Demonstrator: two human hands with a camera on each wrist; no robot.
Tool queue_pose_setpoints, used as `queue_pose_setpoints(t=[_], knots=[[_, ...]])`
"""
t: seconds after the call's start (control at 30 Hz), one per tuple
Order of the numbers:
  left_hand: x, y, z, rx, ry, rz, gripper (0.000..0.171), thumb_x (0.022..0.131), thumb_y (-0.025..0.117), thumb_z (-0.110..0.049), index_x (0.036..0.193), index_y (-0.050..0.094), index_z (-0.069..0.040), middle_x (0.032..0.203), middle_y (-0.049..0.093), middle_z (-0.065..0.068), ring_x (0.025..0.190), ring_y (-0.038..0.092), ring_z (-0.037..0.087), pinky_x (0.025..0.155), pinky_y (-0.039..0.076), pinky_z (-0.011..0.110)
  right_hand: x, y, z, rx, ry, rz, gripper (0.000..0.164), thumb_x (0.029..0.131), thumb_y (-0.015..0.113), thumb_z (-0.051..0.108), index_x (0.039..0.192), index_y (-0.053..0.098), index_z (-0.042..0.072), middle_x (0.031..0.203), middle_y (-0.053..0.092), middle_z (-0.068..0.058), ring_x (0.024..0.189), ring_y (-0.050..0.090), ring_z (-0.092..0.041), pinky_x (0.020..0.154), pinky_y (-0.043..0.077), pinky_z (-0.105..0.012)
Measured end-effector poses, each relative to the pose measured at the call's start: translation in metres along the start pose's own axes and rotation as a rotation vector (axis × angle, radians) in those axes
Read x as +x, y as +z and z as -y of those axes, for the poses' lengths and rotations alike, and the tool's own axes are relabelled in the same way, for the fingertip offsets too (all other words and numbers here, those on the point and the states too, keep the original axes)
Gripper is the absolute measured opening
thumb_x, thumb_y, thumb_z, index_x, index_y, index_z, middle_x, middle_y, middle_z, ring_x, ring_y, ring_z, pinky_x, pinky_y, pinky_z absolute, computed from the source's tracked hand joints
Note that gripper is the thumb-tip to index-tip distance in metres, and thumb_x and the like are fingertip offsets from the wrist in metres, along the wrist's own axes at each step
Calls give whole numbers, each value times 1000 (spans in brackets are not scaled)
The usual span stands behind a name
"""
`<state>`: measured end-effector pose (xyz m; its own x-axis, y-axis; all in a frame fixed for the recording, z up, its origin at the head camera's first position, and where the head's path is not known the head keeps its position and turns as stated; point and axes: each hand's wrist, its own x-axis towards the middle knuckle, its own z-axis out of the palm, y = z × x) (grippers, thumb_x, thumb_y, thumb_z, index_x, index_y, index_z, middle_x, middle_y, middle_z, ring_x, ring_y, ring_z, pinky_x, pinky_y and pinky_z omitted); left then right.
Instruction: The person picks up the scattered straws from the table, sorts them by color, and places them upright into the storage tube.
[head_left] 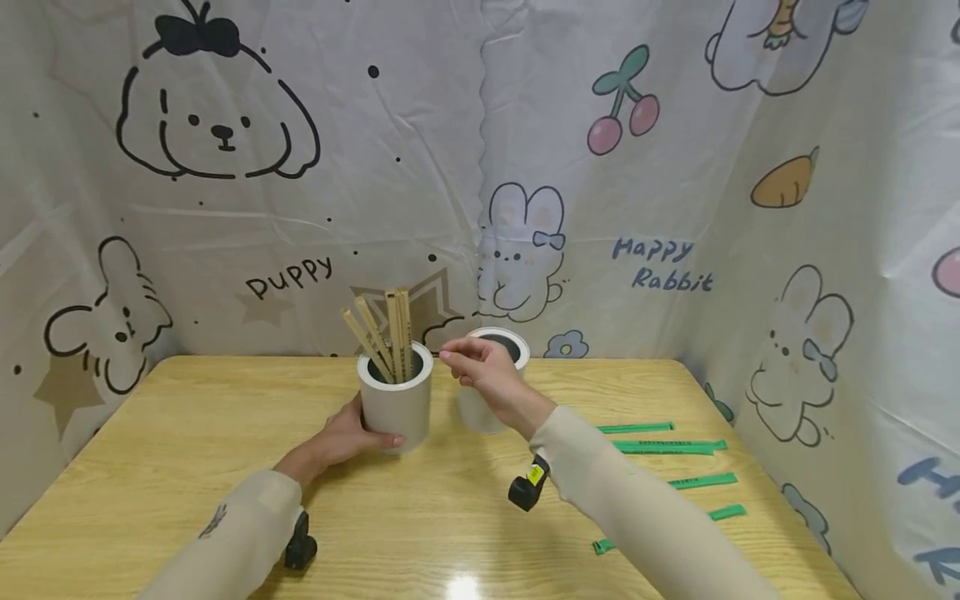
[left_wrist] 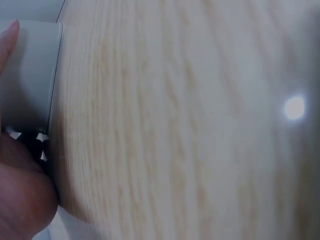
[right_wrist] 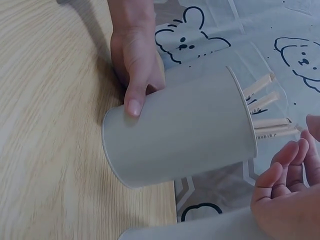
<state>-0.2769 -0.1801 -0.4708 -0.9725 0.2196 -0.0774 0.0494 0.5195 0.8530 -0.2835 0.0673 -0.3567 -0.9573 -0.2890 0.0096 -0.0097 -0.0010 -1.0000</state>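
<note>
A pale grey cylindrical holder (head_left: 397, 417) with a white rim stands at the table's middle, several slim tan sticks (head_left: 393, 329) with dark print poking out of its top. My left hand (head_left: 337, 437) grips its lower left side, thumb across the front; the right wrist view also shows that thumb on the holder (right_wrist: 180, 127). Just right of the sticks, my right hand (head_left: 491, 375) hovers at rim height, fingers loosely bent and nothing seen between them. Its fingertips come close to the stick ends in the right wrist view. Behind this hand is a second, similar holder (head_left: 480, 412), partly covered.
Several slim green sticks (head_left: 667, 447) with dark print lie spread on the right side of the wooden table (head_left: 225, 417), some partly behind my right forearm. A printed cloth (head_left: 420, 208) hangs along the table's back and sides.
</note>
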Motion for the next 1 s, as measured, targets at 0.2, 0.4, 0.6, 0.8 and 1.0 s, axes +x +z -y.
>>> queue_pose_setpoints(t=[0.2, 0.4, 0.6, 0.8, 1.0], knots=[[-2, 0, 0, -22, 6, 0, 114, 76, 89, -37, 158, 19, -1, 156, 41, 27, 142, 44, 43, 118, 35, 57, -9, -11, -1, 38, 22, 48, 12, 100, 61, 9, 109, 66, 3, 79, 58, 6, 73, 50, -8, 67, 45, -20], [-4, 0, 0, -41, 24, 7, 117, 77, 88, -36, 159, 13, -2, 158, 37, 26, 144, 42, 44, 118, 34, 58, -21, -19, -5, -30, 34, 100, 15, 101, 60, 10, 112, 66, 2, 83, 61, 9, 76, 53, -7, 70, 47, -19], [-4, 0, -1, -89, 67, -1, 128, 76, 90, -30, 162, -3, -7, 162, 29, 26, 146, 37, 45, 120, 30, 60, -34, -25, -9, -170, -31, 127, 19, 98, 62, 10, 112, 67, -3, 83, 63, 12, 76, 54, -6, 70, 47, -19], [-4, -3, -1, -116, 122, 30, 124, 77, 89, -24, 161, 1, -4, 161, 29, 27, 145, 38, 47, 119, 31, 61, -42, -31, -13, -252, -65, 150, 25, 98, 63, 9, 115, 65, -9, 84, 62, 12, 76, 53, -7, 70, 45, -20], [-6, -4, 0, -124, 163, 47, 112, 79, 88, -21, 158, 11, 1, 157, 36, 27, 143, 41, 46, 118, 33, 61, -48, -40, -20, -320, -64, 148, 24, 98, 65, 12, 114, 67, -6, 86, 63, 11, 79, 55, -9, 72, 46, -22]])
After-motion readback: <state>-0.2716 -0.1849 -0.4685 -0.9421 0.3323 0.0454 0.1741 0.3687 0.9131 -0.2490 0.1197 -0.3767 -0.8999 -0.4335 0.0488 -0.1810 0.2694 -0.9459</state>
